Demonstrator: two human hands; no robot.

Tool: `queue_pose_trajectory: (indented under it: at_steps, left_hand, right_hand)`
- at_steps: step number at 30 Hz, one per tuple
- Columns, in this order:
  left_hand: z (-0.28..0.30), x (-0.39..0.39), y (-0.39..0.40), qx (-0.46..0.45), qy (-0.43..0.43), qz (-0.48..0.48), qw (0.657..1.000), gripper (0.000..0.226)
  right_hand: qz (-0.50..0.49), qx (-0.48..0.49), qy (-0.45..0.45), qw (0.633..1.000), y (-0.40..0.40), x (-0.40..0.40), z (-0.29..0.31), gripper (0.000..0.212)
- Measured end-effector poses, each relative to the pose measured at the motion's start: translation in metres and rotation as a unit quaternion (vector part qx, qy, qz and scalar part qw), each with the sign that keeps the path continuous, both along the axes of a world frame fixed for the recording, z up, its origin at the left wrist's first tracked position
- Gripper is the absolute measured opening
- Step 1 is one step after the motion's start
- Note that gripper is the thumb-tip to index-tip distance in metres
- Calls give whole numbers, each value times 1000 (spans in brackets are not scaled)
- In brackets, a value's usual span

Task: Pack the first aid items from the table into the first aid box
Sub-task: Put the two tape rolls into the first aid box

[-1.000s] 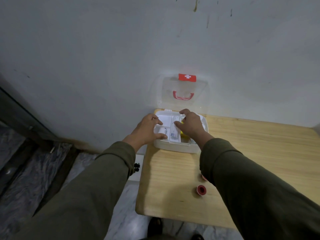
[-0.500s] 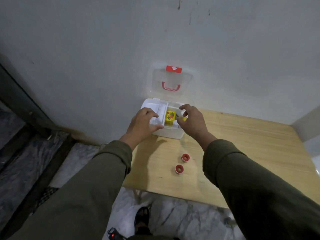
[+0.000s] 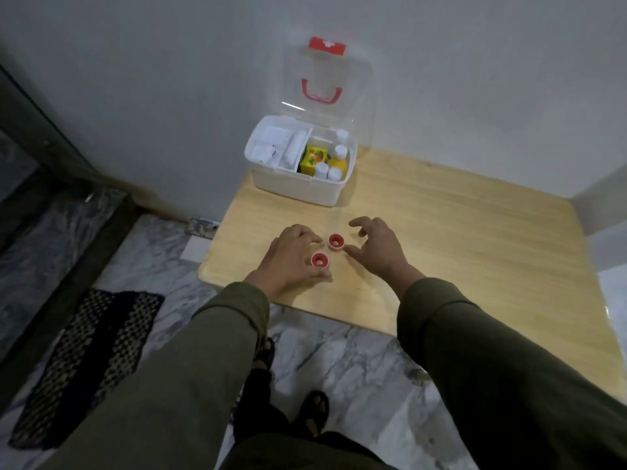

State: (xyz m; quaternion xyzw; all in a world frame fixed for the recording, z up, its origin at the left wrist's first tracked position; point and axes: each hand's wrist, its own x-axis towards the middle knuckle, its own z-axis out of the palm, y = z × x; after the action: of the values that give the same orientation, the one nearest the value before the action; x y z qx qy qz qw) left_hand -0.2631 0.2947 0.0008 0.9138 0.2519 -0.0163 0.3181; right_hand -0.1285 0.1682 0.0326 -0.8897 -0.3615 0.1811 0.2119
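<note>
Left hand: the left hand [image 3: 290, 257] lies low over the near edge of the table, fingers curled around the nearer tape roll [image 3: 319, 260], thumb beneath it and forefinger above; whether it actually grips the roll cannot be told.
Right hand: the right hand [image 3: 380, 247] hovers spread, thumb and fingers apart, just beside the farther tape roll [image 3: 336, 241], holding nothing.
Tape rolls: two small red-cored white rolls stand on the wood between the hands, close together but not touching.
Table: a pale wooden table [image 3: 458, 239] is set against the wall.
First aid box: the white first aid box [image 3: 298, 186] sits at the table's far left corner, well apart from the hands, its clear lid [image 3: 322, 79] upright with a red handle.
Box contents: white packets fill the left compartment; a yellow carton [image 3: 315, 158] and white-capped bottles [image 3: 338, 161] fill the right.
Sleeves: olive green on both arms.
</note>
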Motion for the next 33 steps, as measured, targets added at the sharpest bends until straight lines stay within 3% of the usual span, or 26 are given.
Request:
queue_pose_trajectory:
  at_steps: [4, 9, 17, 33]
  left_hand:
    - [-17, -4, -11, -15, 2, 19, 1000, 76]
    - [-23, -1, -13, -12, -22, 51, 998, 56]
    - [-18, -7, -5, -19, -35, 81, 996, 53]
    - [82, -3, 51, 82, -138, 93, 983, 44]
  right_hand:
    - [15, -13, 29, 999, -1, 1, -20, 55]
    - [20, 0, 40, 999, 7, 1, -34, 56]
    - [15, 3, 30, 999, 17, -2, -34, 39]
    - [34, 93, -28, 995, 47, 13, 66, 42]
